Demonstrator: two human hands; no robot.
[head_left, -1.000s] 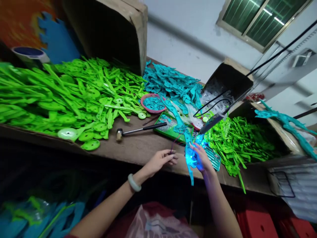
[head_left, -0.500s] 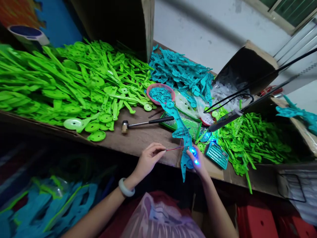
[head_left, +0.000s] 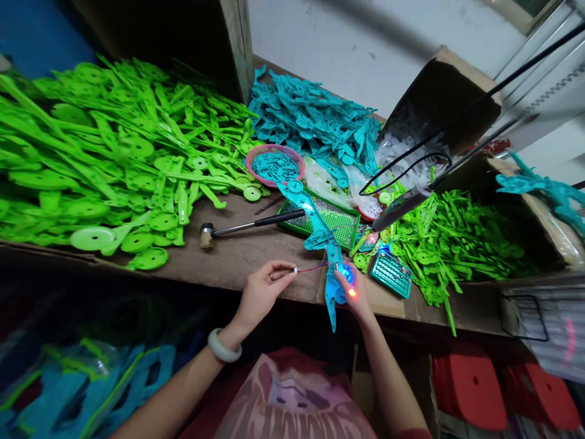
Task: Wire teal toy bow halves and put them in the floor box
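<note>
Left hand (head_left: 261, 291) pinches wire (head_left: 311, 268); right hand (head_left: 359, 303) grips teal part (head_left: 320, 235) | light (head_left: 352, 292) turned blue to red; circuit evidently live

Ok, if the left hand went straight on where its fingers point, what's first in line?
Probably the teal plastic piece in the right hand: the left hand pinches a thin red wire and points along it toward that piece. Depth is hard to judge.

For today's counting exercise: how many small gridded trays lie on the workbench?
2: a green tray beside the hammer handle, a teal tray right of the right hand. Others may be buried.
</note>
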